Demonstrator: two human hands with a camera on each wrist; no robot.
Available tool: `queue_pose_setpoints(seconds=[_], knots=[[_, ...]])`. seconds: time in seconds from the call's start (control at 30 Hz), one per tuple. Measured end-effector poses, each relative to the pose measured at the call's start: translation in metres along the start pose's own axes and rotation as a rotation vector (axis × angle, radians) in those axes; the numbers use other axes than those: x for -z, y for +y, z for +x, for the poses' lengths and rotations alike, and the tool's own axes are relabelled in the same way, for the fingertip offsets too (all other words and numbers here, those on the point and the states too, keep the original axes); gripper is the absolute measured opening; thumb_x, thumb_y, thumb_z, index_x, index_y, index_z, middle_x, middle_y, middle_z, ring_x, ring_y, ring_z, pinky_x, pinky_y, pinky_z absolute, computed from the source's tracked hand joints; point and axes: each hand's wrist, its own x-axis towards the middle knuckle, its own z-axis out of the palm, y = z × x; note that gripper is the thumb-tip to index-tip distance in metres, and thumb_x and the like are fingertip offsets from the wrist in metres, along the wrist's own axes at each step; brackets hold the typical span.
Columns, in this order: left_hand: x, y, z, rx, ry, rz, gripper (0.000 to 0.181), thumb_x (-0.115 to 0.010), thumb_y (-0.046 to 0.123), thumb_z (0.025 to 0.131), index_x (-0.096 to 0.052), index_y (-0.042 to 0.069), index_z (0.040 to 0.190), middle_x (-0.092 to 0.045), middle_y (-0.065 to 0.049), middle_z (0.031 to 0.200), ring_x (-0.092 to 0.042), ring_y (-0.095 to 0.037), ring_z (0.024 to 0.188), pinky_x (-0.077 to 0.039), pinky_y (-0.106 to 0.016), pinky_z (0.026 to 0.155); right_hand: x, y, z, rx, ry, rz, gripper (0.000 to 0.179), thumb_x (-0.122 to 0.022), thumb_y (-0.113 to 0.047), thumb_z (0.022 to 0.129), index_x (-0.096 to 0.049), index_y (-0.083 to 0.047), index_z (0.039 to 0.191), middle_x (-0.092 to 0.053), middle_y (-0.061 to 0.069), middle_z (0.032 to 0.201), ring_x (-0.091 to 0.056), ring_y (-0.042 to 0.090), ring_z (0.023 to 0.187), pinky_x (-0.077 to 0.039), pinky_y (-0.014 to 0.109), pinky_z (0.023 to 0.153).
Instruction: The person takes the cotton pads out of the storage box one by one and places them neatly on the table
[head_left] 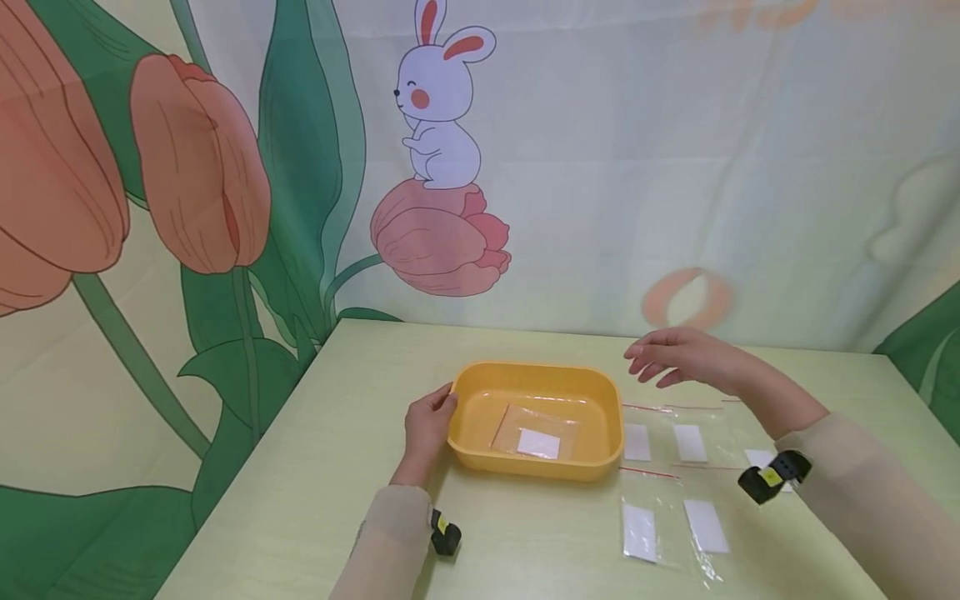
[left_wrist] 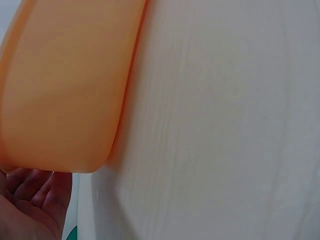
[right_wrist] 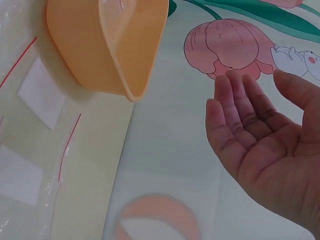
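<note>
A yellow plastic basin [head_left: 536, 472] stands on the table, and one clear zip bag [head_left: 538, 442] with a white card inside lies on its floor. My left hand [head_left: 427, 429] grips the basin's left end at the rim. In the left wrist view the fingers [left_wrist: 37, 195] sit against the outer wall, their tips partly hidden by it. Above the table, beyond the basin's right corner, my right hand [head_left: 686, 358] hovers with relaxed fingers and holds nothing. The right wrist view shows its bare palm [right_wrist: 272, 155].
Several clear zip bags with red seal lines and white cards lie in rows right of the basin, among them a near bag [head_left: 640, 533] and a far bag [head_left: 690, 442]. A printed cloth [head_left: 585, 167] with a rabbit and tulips hangs behind the table [head_left: 300, 517].
</note>
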Motion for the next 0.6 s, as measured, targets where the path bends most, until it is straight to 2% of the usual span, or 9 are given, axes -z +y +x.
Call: queue_pose_setpoints(seconds=[0.17,0.3,0.43,0.6], knots=[[0.0,0.001,-0.002,0.006,0.0,0.0,0.037,-0.056,0.017,0.104,-0.064,0.002,0.136,-0.065,-0.019,0.14,-0.057,-0.035,0.138,-0.05,-0.046,0.116,0.0,-0.008,0.018,-0.012,-0.044,0.012,0.044,-0.047,-0.025,0.108,-0.054,0.006,0.139,-0.069,0.016,0.124,-0.069,0.022,0.114,-0.06,0.027,0.091],[0.001,0.0,-0.002,0.004,0.002,0.008,0.036,-0.056,0.017,0.103,-0.064,0.002,0.135,-0.065,-0.019,0.138,-0.057,-0.036,0.137,-0.05,-0.046,0.115,-0.002,-0.015,0.033,-0.042,-0.074,-0.011,0.046,-0.048,-0.027,0.108,-0.054,0.006,0.139,-0.067,0.021,0.129,-0.069,0.023,0.115,-0.061,0.03,0.094],[0.001,0.0,-0.001,0.001,0.005,0.015,0.036,-0.056,0.017,0.103,-0.065,0.002,0.135,-0.066,-0.019,0.138,-0.058,-0.036,0.137,-0.051,-0.047,0.115,-0.006,-0.022,0.046,-0.074,-0.11,-0.049,0.05,-0.051,-0.033,0.107,-0.055,0.004,0.139,-0.064,0.024,0.136,-0.068,0.028,0.12,-0.061,0.038,0.101],[0.0,0.0,0.0,0.012,0.004,0.015,0.037,-0.056,0.018,0.104,-0.064,0.002,0.136,-0.065,-0.019,0.139,-0.059,-0.035,0.136,-0.052,-0.046,0.114,-0.009,-0.03,0.058,-0.093,-0.186,-0.081,0.047,-0.046,-0.029,0.108,-0.054,0.004,0.141,-0.059,0.028,0.142,-0.062,0.038,0.129,-0.056,0.047,0.11]])
